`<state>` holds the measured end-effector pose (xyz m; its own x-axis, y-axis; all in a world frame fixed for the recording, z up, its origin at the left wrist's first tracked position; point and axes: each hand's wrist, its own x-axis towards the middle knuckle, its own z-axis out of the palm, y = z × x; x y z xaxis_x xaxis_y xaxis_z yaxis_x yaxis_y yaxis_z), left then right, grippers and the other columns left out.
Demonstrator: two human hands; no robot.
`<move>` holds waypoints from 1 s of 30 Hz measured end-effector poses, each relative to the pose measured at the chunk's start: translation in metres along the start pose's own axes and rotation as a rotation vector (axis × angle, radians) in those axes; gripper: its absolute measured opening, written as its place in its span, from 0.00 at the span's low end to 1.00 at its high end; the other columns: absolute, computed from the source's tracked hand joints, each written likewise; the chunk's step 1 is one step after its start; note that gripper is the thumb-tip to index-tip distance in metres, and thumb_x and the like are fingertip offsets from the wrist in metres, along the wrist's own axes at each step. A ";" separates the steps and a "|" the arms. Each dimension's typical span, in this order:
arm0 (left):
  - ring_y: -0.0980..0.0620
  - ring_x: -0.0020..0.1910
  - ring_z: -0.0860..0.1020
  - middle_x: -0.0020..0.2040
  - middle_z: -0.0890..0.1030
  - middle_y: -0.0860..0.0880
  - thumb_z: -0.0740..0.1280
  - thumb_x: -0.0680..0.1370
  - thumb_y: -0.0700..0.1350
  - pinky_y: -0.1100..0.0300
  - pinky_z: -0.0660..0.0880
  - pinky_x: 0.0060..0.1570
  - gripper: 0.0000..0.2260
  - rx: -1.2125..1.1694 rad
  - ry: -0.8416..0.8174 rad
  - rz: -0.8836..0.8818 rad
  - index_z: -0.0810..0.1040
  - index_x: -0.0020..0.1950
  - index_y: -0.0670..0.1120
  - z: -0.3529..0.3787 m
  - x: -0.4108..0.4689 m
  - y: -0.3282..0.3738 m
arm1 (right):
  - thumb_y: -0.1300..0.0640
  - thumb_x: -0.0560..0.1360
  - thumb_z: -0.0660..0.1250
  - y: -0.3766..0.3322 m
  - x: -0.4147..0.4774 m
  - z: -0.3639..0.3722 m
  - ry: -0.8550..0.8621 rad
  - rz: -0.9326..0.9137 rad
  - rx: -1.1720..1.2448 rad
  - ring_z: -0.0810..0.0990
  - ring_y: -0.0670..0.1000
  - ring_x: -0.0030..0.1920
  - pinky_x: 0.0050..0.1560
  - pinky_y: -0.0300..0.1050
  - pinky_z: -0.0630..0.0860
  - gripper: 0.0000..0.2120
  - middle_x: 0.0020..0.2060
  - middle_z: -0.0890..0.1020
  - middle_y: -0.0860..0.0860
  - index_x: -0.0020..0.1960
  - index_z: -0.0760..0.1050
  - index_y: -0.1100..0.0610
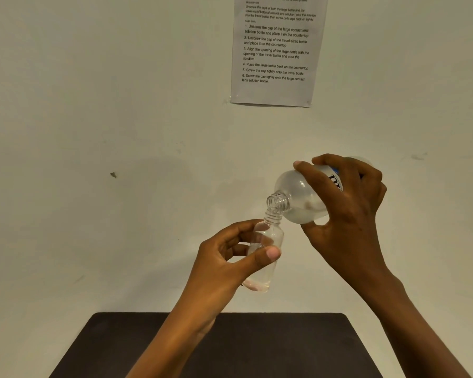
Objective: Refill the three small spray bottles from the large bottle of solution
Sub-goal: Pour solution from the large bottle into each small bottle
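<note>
My left hand (230, 257) grips a small clear bottle (266, 238) with no cap, held up in the air and leaning slightly to the right. A little clear liquid sits at its bottom. My right hand (347, 203) grips the large translucent bottle (298, 196), which has a blue and white label and is tipped down to the left. Its open threaded neck rests right at the mouth of the small bottle. Both bottles are held above the table. No other small bottle or cap is in view.
A dark table (257, 342) with rounded far corners lies below my arms against a pale wall. A printed instruction sheet (276, 50) is stuck to the wall above the hands.
</note>
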<state>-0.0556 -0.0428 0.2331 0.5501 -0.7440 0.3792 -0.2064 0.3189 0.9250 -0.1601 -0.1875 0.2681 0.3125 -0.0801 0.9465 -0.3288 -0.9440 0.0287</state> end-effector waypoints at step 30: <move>0.60 0.47 0.80 0.46 0.83 0.60 0.73 0.59 0.55 0.68 0.77 0.34 0.15 -0.006 0.003 0.005 0.79 0.45 0.62 -0.001 0.001 0.000 | 0.62 0.61 0.77 -0.002 0.002 0.000 0.000 -0.006 -0.007 0.62 0.58 0.62 0.59 0.49 0.60 0.34 0.60 0.73 0.57 0.64 0.68 0.50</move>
<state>-0.0546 -0.0432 0.2333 0.5510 -0.7407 0.3843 -0.2045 0.3265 0.9228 -0.1586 -0.1855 0.2693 0.3144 -0.0746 0.9463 -0.3331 -0.9422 0.0364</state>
